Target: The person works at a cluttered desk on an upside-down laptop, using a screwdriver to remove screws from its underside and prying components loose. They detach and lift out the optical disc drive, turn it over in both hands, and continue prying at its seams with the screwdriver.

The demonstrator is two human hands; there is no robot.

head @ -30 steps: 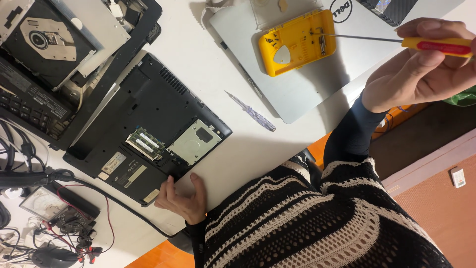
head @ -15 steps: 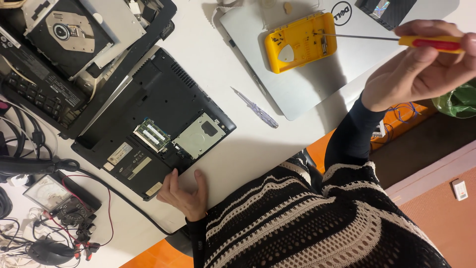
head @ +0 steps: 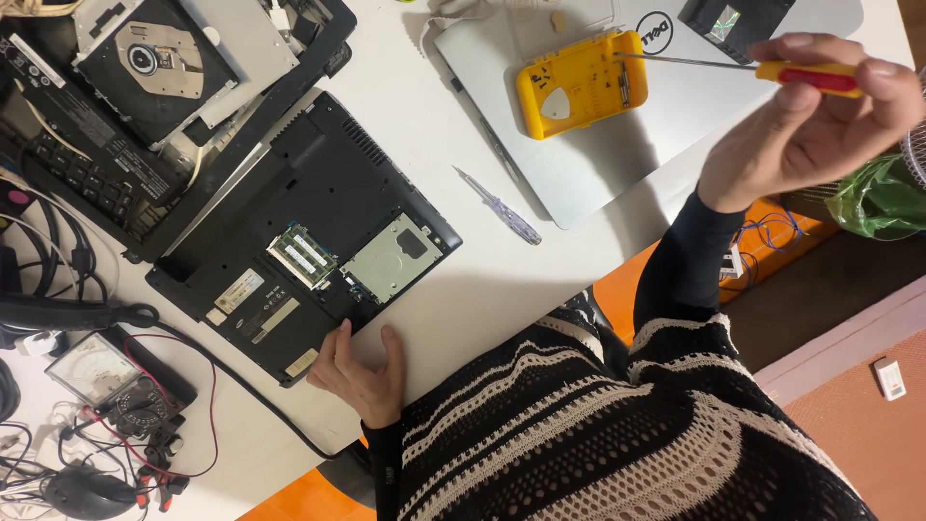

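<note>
Right hand (head: 810, 125) is gripping a slim screwdriver (head: 762, 69) by its red and yellow handle, fingers closed round it, while the thin metal shaft is reaching out over the yellow bit case (head: 579, 85). Judging by its build, the screwdriver is light and stiff, and the ribbed-looking handle is the sensible place to hold it, since the bare shaft would likely be slippery and the tip fine enough to skid. Left hand (head: 362, 371) is lying flat and spread on the white table (head: 502, 289), its fingertips touching the near edge of the open black laptop base (head: 309, 232), holding nothing. That base is lying underside up, left of the bit case, with a green memory module (head: 301, 257) and a silver drive bay (head: 391, 259) exposed; these look fragile and are best handled by their edges. Beneath the bit case a closed silver laptop (head: 627, 145) is resting. Between the bit case and the black base a small pen-like tester (head: 497, 205) is lying loose. Further left of the base an optical drive (head: 164, 63), a keyboard (head: 77, 164), a meter (head: 96, 371) and tangled cables (head: 87, 463) are crowding the table.
</note>
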